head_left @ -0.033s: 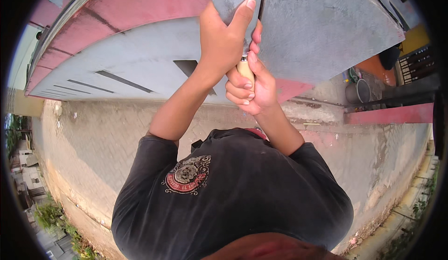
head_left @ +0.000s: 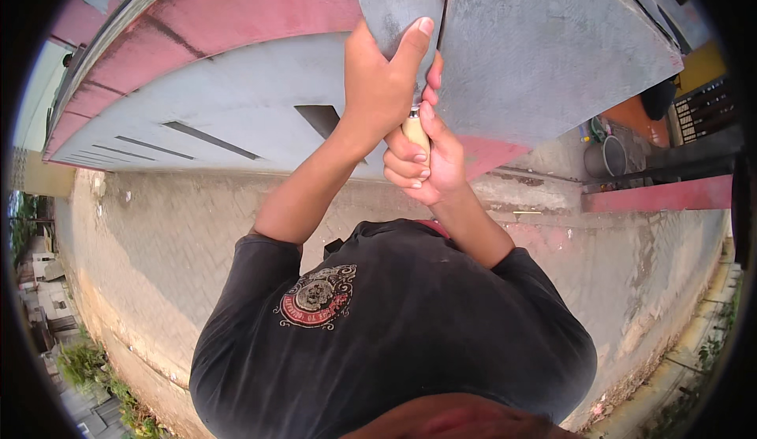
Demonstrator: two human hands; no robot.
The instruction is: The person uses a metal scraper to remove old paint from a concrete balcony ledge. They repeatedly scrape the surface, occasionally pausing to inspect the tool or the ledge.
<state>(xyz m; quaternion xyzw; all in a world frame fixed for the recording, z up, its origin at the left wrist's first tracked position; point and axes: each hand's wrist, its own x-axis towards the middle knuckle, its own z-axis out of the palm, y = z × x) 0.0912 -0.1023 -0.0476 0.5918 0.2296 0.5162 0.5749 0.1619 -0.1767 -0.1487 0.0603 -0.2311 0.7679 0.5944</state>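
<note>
I hold a paint scraper [head_left: 394,9] with a wide flat metal blade and a pale wooden handle, its broad edge pointing away from me. My left hand [head_left: 378,80] is closed around the blade, the thumb lying on its face and fingertips curling past its right side. Just below, my right hand [head_left: 426,159] wraps the wooden handle. Behind the blade is a wall [head_left: 536,53] with grey areas and a pink band [head_left: 236,9]. Grey patches break up the pink near the blade's edge. Whether the blade touches the wall I cannot tell.
Dark slots [head_left: 209,139] cut into the wall's lower grey part on the left. A dark vertical gap runs right of the blade. Paved ground [head_left: 173,226] lies below. At the right stand a grey bucket [head_left: 605,157] and a low pink ledge [head_left: 658,195].
The scraper and both hands have shifted a little toward me, down the picture, so more of the blade's broad edge shows. Both grips stay the same.
</note>
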